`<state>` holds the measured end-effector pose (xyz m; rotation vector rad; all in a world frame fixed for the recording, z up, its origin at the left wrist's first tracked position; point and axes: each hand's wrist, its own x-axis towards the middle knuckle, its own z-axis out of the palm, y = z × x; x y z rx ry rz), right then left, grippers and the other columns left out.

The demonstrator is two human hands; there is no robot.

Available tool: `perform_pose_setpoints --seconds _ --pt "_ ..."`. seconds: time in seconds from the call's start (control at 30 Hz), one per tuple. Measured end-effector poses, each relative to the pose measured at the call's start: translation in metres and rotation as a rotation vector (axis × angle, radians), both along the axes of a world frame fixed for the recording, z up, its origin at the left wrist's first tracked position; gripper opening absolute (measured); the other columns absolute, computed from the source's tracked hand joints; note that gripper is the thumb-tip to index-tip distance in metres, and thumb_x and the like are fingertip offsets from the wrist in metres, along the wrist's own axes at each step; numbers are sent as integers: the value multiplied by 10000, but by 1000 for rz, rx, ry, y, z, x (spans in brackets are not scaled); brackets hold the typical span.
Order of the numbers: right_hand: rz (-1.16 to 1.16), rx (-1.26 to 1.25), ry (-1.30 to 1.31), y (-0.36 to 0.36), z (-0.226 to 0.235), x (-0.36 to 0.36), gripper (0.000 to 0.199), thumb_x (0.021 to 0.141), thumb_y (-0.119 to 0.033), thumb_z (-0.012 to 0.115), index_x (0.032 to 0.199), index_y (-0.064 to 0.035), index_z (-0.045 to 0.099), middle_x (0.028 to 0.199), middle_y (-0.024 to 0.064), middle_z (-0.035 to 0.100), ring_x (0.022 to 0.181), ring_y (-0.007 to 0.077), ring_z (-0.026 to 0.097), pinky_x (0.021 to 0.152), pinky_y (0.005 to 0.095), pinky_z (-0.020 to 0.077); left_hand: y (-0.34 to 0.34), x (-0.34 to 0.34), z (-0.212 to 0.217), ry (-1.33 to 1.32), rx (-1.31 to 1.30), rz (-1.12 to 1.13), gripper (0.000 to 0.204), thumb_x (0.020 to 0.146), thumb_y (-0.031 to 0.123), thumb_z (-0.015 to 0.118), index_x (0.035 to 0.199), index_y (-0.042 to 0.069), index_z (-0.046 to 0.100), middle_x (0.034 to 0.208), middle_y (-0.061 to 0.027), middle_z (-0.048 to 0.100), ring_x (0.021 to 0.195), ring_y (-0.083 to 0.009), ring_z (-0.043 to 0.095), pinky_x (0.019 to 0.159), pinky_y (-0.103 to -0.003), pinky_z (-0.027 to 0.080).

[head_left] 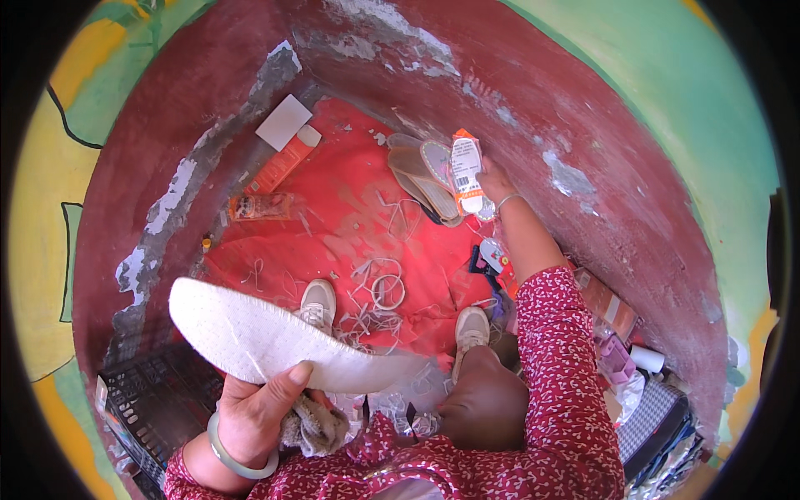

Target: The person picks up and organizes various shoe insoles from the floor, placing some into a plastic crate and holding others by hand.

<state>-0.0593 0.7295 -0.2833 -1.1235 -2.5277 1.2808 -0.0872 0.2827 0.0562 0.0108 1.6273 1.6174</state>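
My left hand (252, 412) pinches a large white shoe insole (267, 337) with a stitched edge, thumb on top. A crumpled grey-brown cloth (313, 423) is beside that hand; I cannot tell whether the fingers touch it. My right arm reaches forward to the wall. There, my right hand (497, 185) closes around a slim white-and-orange labelled packet (465, 173). Its fingers are partly hidden behind the packet. Just left of the packet, several shoe soles (412, 177) lean in a stack against the wall's foot. One pale sole with a dotted rim (437, 158) partly overlaps them.
Thread and scraps (367, 308) litter the red floor cloth (333, 233) around my shoes. An orange box (279, 162), a white box (283, 122) and a clear packet (260, 207) lie at far left. A black crate (162, 400) stands near left; a pink container (615, 360) sits at right.
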Motion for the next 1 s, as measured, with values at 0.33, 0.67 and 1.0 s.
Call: perform_pose_setpoints --seconds 0.33,0.67,1.0 --pt "-123 271 -215 10 12 -3 357 778 -147 390 1096 -21 494 1130 297 506 1067 430 489 917 464 384 3 -23 7 23 -19 57 224 842 139 574 976 -37 537 695 -146 608 570 -223 584 524 -294 463" --pt "240 112 -287 -17 -32 1 376 786 -102 382 1140 -108 509 1126 243 535 1060 362 524 891 395 403 20 -34 3 -6 -32 36 220 839 145 585 966 -29 540 700 -145 607 572 -220 581 529 -293 464" --pt "164 211 -486 -3 -32 -40 426 789 -114 513 1214 -113 484 1176 205 524 1098 323 509 907 374 425 48 -43 -2 36 -67 70 228 837 139 585 981 -27 523 684 -143 600 562 -219 576 523 -294 462"
